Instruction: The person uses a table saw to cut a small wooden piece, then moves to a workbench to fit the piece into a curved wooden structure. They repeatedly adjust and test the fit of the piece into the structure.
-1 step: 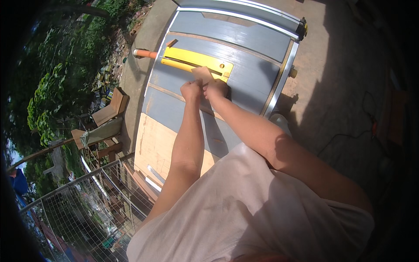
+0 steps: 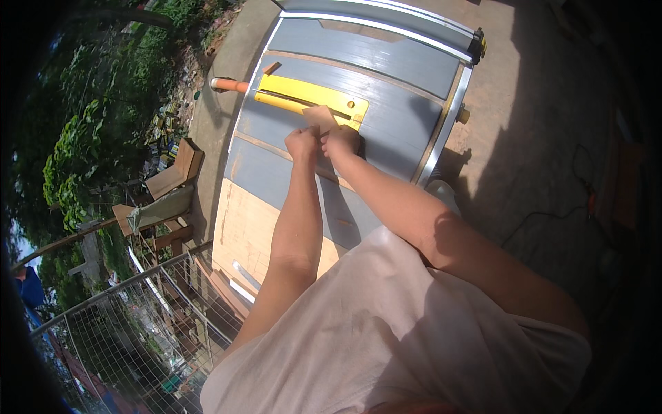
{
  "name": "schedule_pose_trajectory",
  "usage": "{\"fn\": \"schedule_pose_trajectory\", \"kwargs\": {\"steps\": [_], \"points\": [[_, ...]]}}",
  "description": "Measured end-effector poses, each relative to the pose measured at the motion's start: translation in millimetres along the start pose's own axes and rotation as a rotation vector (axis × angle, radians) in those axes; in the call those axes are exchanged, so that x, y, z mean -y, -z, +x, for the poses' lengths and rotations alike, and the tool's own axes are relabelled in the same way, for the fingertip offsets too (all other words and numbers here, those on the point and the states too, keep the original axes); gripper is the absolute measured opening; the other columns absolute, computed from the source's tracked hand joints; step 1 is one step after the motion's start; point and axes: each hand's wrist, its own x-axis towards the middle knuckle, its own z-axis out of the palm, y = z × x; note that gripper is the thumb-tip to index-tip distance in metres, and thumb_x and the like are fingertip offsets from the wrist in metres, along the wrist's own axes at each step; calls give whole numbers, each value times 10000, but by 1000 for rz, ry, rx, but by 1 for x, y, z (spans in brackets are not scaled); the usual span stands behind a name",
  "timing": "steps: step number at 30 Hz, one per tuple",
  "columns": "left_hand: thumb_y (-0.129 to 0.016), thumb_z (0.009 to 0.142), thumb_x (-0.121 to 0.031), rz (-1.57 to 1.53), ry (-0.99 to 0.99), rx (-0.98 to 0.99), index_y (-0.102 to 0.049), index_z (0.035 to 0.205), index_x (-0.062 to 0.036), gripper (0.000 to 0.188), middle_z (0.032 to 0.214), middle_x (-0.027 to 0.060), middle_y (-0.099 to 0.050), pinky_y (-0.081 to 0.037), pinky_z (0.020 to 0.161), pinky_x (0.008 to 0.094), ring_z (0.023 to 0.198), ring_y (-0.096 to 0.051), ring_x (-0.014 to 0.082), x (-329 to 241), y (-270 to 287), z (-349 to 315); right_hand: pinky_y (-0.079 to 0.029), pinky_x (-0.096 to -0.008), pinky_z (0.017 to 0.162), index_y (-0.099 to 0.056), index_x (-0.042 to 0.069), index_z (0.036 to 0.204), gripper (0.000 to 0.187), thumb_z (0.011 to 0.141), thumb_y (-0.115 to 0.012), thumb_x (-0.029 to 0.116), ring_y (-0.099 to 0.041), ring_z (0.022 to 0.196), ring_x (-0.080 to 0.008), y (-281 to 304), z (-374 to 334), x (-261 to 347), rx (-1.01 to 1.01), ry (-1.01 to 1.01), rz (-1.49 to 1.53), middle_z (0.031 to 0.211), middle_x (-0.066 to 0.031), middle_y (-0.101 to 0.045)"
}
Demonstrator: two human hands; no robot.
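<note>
Both my hands meet over a grey table saw top (image 2: 400, 131), at the near edge of its long yellow throat plate (image 2: 310, 88). My left hand (image 2: 302, 143) is closed on the near left side of a small, flat piece of wood (image 2: 320, 117). My right hand (image 2: 340, 141) closes on the same piece from the right. The far end of the wood lies over the plate's slot; my fingers hide its near end. A dark slit runs along the plate, and I cannot make out how far any blade stands up.
A small wood offcut (image 2: 271, 67) lies beyond the plate's left end. An orange rod (image 2: 229, 85) juts past the left edge. A silver fence (image 2: 386, 27) crosses the far side. A pale board (image 2: 245, 221) covers the near left; wire mesh (image 2: 138, 331) stands below it.
</note>
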Motion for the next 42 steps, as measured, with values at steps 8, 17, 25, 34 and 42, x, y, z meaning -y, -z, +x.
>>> {"fn": "schedule_pose_trajectory", "kwargs": {"steps": [8,17,25,34,42], "points": [[-812,812,-139,-21,-6,-1,-615,668,-13,274,663,61,-635,-423,505,332,564,-537,133,5,0,6,-528,-305,499,-653,-16,938,321,1053,-459,212,-649,556,-164,-3,5,-1,9,-5,-34,761,-91,-709],[-808,812,-131,-61,30,7,-616,672,-12,266,663,65,-639,-432,510,331,567,-549,136,-1,2,5,-522,-303,500,-653,-11,928,327,1052,-462,223,-649,558,-164,-6,2,3,-7,-15,-25,757,-92,-710],[-812,807,-136,-40,13,-6,-618,674,-11,266,666,63,-638,-434,524,327,578,-547,136,-2,3,8,-511,-296,509,-643,0,934,301,1049,-466,214,-630,555,-157,-7,0,7,-2,-24,-23,754,-79,-701],[-816,804,-153,-18,37,-1,-662,711,12,244,682,66,-653,-439,532,327,585,-549,137,-4,6,14,-502,-320,498,-637,-26,896,292,1018,-471,182,-620,561,-180,-14,5,5,-10,-6,26,751,-108,-688],[-819,803,-142,4,29,-8,-657,727,20,242,704,88,-667,-460,542,338,603,-569,148,11,13,31,-493,-324,513,-630,-17,776,343,1007,-478,187,-612,576,-179,-23,13,-1,51,-17,-5,718,-109,-668]]}}
